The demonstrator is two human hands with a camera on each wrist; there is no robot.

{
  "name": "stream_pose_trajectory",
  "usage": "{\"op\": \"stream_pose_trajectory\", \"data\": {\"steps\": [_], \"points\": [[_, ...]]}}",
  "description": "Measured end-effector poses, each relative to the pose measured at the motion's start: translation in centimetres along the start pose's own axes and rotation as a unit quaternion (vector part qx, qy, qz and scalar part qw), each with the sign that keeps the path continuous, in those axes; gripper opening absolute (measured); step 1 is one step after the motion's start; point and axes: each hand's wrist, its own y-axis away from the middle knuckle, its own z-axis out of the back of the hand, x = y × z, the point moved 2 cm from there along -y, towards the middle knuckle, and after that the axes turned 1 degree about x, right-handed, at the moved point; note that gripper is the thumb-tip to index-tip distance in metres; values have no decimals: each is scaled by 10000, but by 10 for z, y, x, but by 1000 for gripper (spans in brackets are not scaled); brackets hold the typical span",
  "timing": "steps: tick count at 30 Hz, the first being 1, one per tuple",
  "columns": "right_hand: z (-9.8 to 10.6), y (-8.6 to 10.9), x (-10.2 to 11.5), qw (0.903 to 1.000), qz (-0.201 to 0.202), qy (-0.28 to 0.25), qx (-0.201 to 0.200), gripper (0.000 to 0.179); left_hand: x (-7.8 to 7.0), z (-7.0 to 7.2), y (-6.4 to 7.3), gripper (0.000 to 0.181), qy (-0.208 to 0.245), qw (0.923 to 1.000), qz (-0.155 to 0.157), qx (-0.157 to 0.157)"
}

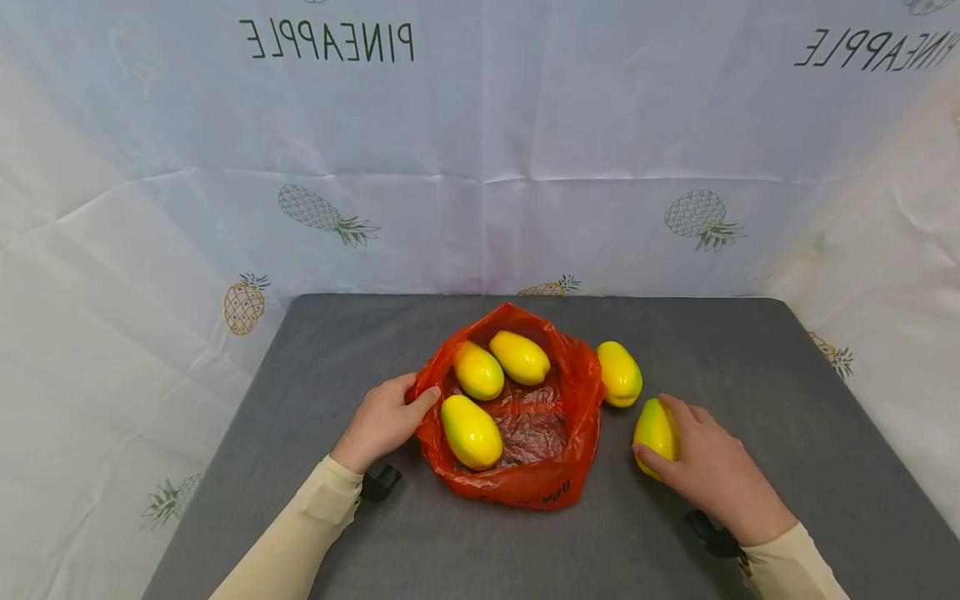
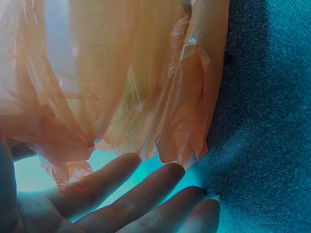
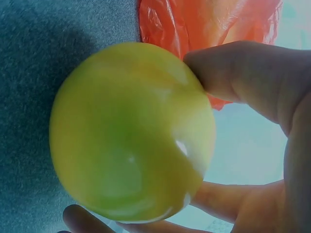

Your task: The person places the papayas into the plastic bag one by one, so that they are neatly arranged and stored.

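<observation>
A red plastic bag (image 1: 525, 492) stands with its mouth spread wide on the grey table, three yellow mangoes inside, among them a front mango (image 1: 471, 432). My left hand (image 1: 386, 421) pinches the bag's left rim, thumb over the edge; the left wrist view shows the other fingers (image 2: 146, 199) stretched out beneath the crinkled plastic. To the right of the bag, my right hand (image 1: 712, 467) grips a yellow-green mango (image 1: 656, 437) between thumb and fingers. Seen close in the right wrist view, that mango (image 3: 131, 136) hides part of the fingers.
Another mango (image 1: 619, 373) lies against the bag's right side, behind the gripped one. A grey table (image 1: 750, 358) bears everything. White cloth (image 1: 480, 125) with printed pineapples hangs behind and at both sides. Dark wrist cameras sit under both wrists.
</observation>
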Motion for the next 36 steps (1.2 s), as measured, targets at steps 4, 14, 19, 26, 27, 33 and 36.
{"op": "stream_pose_trajectory", "data": {"steps": [4,14,19,26,27,33,36], "points": [[-1,-1,4,10000,34,55,-25,96,-1,0,0,28,-23,10000,4,10],[-1,-2,7,9998,138,157,-57,83,-3,1,1,29,-13,10000,-4,24],[1,0,7,9995,222,216,-8,80,-3,1,1,28,8,10000,35,49],[16,3,11,9992,287,270,-27,84,-2,1,0,27,-11,10000,27,41],[19,3,12,9991,303,282,-46,85,-2,1,0,27,-17,10000,20,42],[37,5,28,9975,584,307,-265,83,-2,0,1,28,-14,10000,1,45],[46,5,38,9963,736,264,-367,81,-3,0,1,28,4,10000,8,58]]}}
